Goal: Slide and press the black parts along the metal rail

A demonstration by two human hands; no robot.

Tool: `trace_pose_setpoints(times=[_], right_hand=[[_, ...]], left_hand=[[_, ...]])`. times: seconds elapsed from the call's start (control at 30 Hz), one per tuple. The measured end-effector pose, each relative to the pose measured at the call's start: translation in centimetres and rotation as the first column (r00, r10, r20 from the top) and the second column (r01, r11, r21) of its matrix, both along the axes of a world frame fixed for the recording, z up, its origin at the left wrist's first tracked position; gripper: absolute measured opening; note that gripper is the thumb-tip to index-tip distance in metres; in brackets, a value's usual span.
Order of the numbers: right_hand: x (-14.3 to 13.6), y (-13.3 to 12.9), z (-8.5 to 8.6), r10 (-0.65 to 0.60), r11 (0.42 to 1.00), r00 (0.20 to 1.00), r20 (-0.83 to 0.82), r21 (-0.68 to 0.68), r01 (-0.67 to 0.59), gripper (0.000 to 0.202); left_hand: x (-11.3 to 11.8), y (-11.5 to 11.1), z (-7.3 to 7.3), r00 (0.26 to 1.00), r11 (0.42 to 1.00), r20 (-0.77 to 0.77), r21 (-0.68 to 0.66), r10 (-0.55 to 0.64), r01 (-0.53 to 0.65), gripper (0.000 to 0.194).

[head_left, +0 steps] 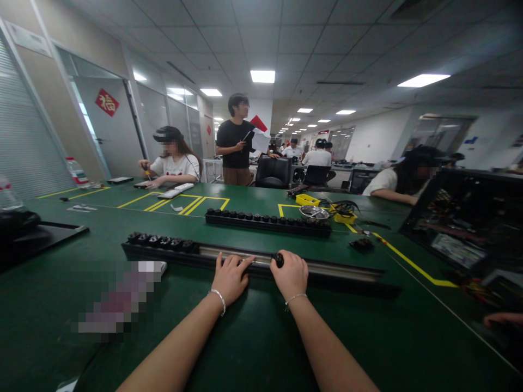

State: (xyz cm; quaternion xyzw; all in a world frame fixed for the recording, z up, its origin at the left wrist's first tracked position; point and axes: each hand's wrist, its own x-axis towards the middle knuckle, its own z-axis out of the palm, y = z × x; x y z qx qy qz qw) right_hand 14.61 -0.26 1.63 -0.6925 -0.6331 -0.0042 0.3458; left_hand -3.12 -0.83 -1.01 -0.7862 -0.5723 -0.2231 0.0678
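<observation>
A long black rail (347,271) with a bare metal channel lies across the green table in front of me. Several black knob-like parts (163,241) sit in a row at its left end. My left hand (230,279) rests on the front of the rail near its middle, fingers spread and touching the channel. In my right hand (291,273), thumb and fingers close round a small black round part (279,260) at the channel; its underside is hidden. Beyond lies a second black rail (267,222), filled along its length with similar black parts.
Behind the rails are a metal bowl (314,212) and a yellow tray (307,200). A blurred, pixelated object (122,299) lies front left. An open black case (453,234) with wires stands at the right. Co-workers sit across the table; one person (237,139) stands.
</observation>
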Motion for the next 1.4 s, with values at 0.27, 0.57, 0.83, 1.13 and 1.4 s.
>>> trace_pose_setpoints(times=[0.27, 0.57, 0.83, 1.13, 1.4], right_hand=[[0.3, -0.2, 0.2, -0.013, 0.999, 1.0, -0.001, -0.029, 0.013, 0.027], [1.9, -0.2, 0.1, -0.023, 0.998, 0.999, 0.026, -0.052, 0.024, 0.029], [3.0, -0.4, -0.6, -0.009, 1.0, 0.999, 0.045, 0.012, 0.008, 0.031], [3.2, -0.1, -1.6, -0.006, 0.996, 0.998, 0.068, 0.09, 0.0, 0.03], [3.2, 0.0, -1.7, -0.026, 0.993, 0.997, 0.067, 0.116, 0.018, 0.028]], left_hand=[[0.0, 0.1, -0.1, 1.0, 1.0, 0.005, 0.004, -0.003, 0.003, 0.053], [0.1, 0.1, -0.2, 1.0, 1.0, 0.016, 0.011, 0.0, 0.0, 0.053], [0.2, 0.4, -0.7, 0.999, 0.999, 0.032, 0.048, 0.014, -0.016, 0.052], [0.1, 0.4, -0.7, 1.0, 0.999, 0.027, 0.038, 0.01, -0.011, 0.051], [0.1, 0.3, -0.5, 1.0, 1.0, 0.012, 0.026, 0.014, -0.014, 0.052]])
